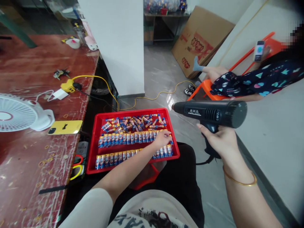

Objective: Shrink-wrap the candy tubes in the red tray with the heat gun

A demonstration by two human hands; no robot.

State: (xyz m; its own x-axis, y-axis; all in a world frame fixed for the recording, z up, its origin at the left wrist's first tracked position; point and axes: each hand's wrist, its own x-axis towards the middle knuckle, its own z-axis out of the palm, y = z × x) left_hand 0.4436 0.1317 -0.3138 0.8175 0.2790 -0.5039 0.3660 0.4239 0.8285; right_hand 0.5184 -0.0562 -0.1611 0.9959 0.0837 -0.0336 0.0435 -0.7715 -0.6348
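A black heat gun (211, 112) is gripped at its handle by my right hand (222, 139), its nozzle pointing left above the floor, beyond the tray's right side. On my lap rests a red plastic tray (133, 145). Two lines of small upright cylinders (128, 138) with blue and yellow printing stand in it, and a loose heap of similar small pieces (135, 123) lies along its far side. My left hand (163, 139) reaches across to the right end of the farther line. Its fingers are curled at the end cylinders; what they hold is hidden.
Left is a worn red table (30, 158) with a white fan (21, 114), a yellow phone (65, 127) and a yellow power socket (67, 85). Scissors (77, 167) hang by its edge. A person (256, 79) sits on an orange chair (206, 88) at right. A yellow cable (161, 92) crosses the floor.
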